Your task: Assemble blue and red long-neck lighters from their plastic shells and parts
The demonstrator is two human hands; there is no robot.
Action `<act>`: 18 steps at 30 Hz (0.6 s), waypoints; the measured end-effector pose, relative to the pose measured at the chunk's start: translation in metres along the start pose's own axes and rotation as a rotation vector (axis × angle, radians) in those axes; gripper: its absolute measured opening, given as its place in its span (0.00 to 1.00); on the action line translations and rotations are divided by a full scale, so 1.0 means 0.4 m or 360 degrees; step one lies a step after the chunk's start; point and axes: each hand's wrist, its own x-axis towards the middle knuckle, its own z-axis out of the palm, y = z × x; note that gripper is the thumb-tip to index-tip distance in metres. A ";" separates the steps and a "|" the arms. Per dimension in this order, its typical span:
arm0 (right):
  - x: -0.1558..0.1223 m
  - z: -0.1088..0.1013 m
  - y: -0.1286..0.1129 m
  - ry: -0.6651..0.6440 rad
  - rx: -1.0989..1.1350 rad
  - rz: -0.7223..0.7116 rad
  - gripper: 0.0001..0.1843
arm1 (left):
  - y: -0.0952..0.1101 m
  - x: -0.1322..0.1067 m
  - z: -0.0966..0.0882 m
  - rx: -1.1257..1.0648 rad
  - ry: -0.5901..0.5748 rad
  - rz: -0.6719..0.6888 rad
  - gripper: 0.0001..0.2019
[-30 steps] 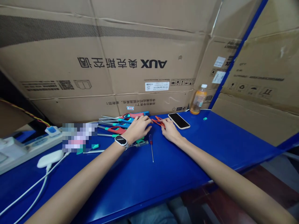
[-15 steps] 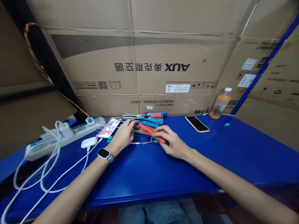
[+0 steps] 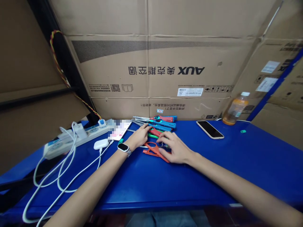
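Note:
A row of long-nosed lighters in red, blue and green lies at the back of the table, with a blue lighter (image 3: pixel 163 123) among them. My left hand (image 3: pixel 140 137) reaches in at the row's left, fingers drawn together at a red lighter (image 3: pixel 156 131); its fingertips are partly hidden. Part of a green lighter (image 3: pixel 153 136) shows below. Nearer me lie orange-red lighter casing pieces (image 3: pixel 152 153). Over their right end, my right hand (image 3: pixel 176 148) is spread, thumb touching the casing and other fingers apart. Thin metal parts beneath are mostly covered.
White cables and a power strip (image 3: pixel 56 148) occupy the left side, beside a white charging case (image 3: pixel 100 144) and a lit phone (image 3: pixel 121 130). Another phone (image 3: pixel 210 129) and a bottle (image 3: pixel 235 108) stand to the right. A cardboard wall (image 3: pixel 106 56) closes off the back.
The orange-red casing pieces have come down nearer me and lie on the table; my right thumb and fingers have spread. My left hand has shifted along the row. The view has turned slightly left.

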 end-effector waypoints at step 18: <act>0.102 0.045 0.084 0.0128 -0.0391 0.0470 0.09 | 0.015 -0.052 -0.054 -0.0257 0.0319 0.0293 0.14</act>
